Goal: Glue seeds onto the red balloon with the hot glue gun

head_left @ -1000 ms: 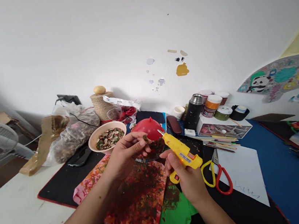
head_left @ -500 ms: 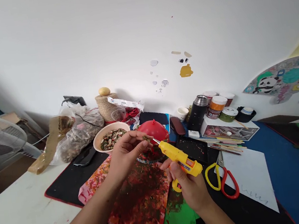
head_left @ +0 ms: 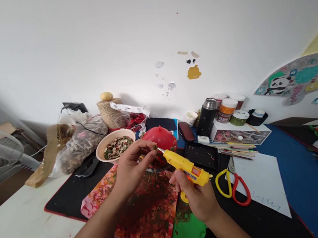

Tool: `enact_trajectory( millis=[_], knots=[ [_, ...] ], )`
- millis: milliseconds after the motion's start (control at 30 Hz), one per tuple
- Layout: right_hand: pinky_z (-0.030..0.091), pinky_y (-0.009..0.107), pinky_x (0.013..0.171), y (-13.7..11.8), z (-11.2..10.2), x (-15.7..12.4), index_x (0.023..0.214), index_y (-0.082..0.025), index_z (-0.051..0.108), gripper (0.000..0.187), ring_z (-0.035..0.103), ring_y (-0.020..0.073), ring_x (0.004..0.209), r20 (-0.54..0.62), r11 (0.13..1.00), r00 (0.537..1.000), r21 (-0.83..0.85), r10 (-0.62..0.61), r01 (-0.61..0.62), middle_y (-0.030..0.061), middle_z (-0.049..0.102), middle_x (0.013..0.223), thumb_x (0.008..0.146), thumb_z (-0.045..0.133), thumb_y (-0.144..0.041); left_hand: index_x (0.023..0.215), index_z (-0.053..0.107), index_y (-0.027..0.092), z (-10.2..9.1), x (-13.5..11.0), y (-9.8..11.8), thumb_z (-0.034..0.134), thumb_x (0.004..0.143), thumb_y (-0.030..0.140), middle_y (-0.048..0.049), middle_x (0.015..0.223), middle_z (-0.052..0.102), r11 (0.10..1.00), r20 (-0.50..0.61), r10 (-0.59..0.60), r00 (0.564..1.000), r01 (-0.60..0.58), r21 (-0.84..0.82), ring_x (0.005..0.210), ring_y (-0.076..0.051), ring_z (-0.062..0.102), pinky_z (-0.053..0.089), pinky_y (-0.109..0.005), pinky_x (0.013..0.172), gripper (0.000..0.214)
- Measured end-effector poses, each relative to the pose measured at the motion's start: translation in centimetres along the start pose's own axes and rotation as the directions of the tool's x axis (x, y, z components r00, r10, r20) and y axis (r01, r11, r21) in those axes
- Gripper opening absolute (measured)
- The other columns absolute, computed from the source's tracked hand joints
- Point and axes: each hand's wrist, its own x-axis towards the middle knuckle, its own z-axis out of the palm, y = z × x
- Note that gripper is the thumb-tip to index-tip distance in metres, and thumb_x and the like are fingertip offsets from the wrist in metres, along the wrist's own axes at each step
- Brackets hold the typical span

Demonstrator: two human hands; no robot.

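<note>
yellow plastic is catching my eye first: the glue gun is sitting in the right hand, whose fingers are wrapping closed around its grip, with the nozzle pointing far and left. the left hand is pinching a small dark piece between thumb and fingertips. the nozzle tip is touching that piece or sitting just beside it; i cannot tell which. both are hovering above the painted paper, just near of the red balloon.

judging from here, doing this well is meaning gripping the piece steady by its edge, holding the fingertips off the hot tip, and squeezing gently for one small bead rather than a string. resting the wrists lower, closer to the paper, would be helping against shake.

counting now: i am seeing one glue gun, one balloon, one pinched piece and two hands. one bowl of mixed seeds is standing left of the balloon. further right, one black flask is standing with four lidded paint jars beside it. the scissors lying right of the gun are showing one yellow loop and one red loop; whether that is one pair or two, i cannot tell. one green sheet is peeking out from under the painted paper.
</note>
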Motion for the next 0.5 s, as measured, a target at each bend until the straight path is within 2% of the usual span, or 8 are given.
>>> enact_trajectory(
  millis=[500],
  knots=[
    [0.045,0.024,0.050,-0.51,0.09,0.04,0.077,-0.020,0.074,0.046,0.058,0.0141,0.051,0.000,0.996,0.997,-0.052,-0.077,0.077,0.0000,0.065,0.062,0.109,0.064,-0.052,0.107,0.084,0.022,0.03,-0.24,-0.38,0.082,0.094,0.031,-0.0072,0.103,0.081,0.994,0.018,0.052,0.998,-0.054,0.099,0.087,-0.021,0.076,0.062,-0.030,0.077,0.016]
  ],
)
